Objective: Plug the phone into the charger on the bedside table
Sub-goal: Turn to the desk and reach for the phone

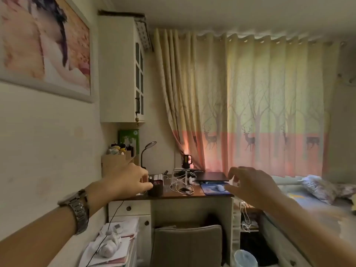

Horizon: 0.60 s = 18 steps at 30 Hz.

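Clutter covers the dark top of the desk [173,196], and much of it is hard to read at this range. A phone [186,190] lies flat near the desk's front edge, among loops of white cable [178,182] whose ends cannot be traced; no charger plug can be picked out for certain. Behind the cables sits a closed dark laptop [211,176], and just right of the phone a blue mouse pad [210,191] carries a pale mouse [219,187].

The left hand [128,180], a metal watch [77,209] on its wrist, is raised in front of the desk's left end, its fingers curled together and covering part of a dark box [157,186]; whether they grip anything cannot be told. The right hand [252,185] hovers in front of the desk's right edge, blurred, fingers spread and holding nothing, hiding part of the mouse pad.

A grey chair [189,244] stands tucked under the desk. A bed [312,209] runs along the right, cut off by the frame.
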Motion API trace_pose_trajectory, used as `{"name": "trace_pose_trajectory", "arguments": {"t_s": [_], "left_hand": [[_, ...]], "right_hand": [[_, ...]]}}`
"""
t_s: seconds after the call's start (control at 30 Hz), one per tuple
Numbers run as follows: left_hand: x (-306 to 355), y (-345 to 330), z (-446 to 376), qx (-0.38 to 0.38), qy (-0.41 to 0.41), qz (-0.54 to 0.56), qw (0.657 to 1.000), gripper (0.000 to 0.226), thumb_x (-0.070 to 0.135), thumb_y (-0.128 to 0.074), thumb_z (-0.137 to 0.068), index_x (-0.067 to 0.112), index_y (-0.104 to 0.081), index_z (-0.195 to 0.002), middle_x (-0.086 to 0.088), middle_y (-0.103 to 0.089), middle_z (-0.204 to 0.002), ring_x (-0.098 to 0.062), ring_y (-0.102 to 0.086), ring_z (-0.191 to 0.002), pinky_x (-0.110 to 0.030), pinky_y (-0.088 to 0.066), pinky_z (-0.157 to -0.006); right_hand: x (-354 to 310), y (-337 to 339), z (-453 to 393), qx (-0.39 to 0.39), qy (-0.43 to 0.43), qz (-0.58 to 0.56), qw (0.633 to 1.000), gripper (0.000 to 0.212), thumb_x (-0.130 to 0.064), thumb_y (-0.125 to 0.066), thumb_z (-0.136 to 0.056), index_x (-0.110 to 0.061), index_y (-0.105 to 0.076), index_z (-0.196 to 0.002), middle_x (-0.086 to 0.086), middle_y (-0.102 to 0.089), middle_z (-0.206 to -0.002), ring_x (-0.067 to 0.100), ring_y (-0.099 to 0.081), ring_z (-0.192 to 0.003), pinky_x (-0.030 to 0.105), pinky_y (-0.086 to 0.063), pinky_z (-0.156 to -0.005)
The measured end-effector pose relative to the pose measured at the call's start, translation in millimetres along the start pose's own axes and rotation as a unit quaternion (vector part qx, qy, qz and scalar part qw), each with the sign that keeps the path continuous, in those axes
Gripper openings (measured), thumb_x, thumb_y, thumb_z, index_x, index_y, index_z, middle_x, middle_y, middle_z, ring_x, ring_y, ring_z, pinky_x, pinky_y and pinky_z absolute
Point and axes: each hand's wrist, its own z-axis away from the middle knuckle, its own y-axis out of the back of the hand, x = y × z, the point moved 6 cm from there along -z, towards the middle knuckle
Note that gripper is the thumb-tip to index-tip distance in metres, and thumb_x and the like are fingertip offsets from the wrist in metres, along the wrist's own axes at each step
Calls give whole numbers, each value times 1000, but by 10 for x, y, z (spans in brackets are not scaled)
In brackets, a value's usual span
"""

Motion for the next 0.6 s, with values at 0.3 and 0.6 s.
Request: {"name": "trace_pose_trajectory", "arguments": {"t_s": [0.3, 0.6], "left_hand": [[-124, -535, -1000, -28, -42, 17, 999, 35, 52, -50, -89, 25, -63, -107, 5, -68, -103, -9, -61, -90, -34, -55, -83], [220, -973, -2349, -31, -86, 11, 996, 36, 52, -50, -89, 24, -63, -105, 6, -66, -97, -8, -61, -82, -21, -49, -65]], "right_hand": [[374, -511, -601, 10, -52, 29, 998, 35, -51, -54, -86, -25, -61, -107, -5, -67, -102, 16, -61, -92, 27, -40, -70], [1229, -1075, -1384, -2, -108, 28, 994, 27, -41, -59, -86, -23, -62, -107, -2, -67, -106, 19, -61, -94, 30, -45, -77]]}}
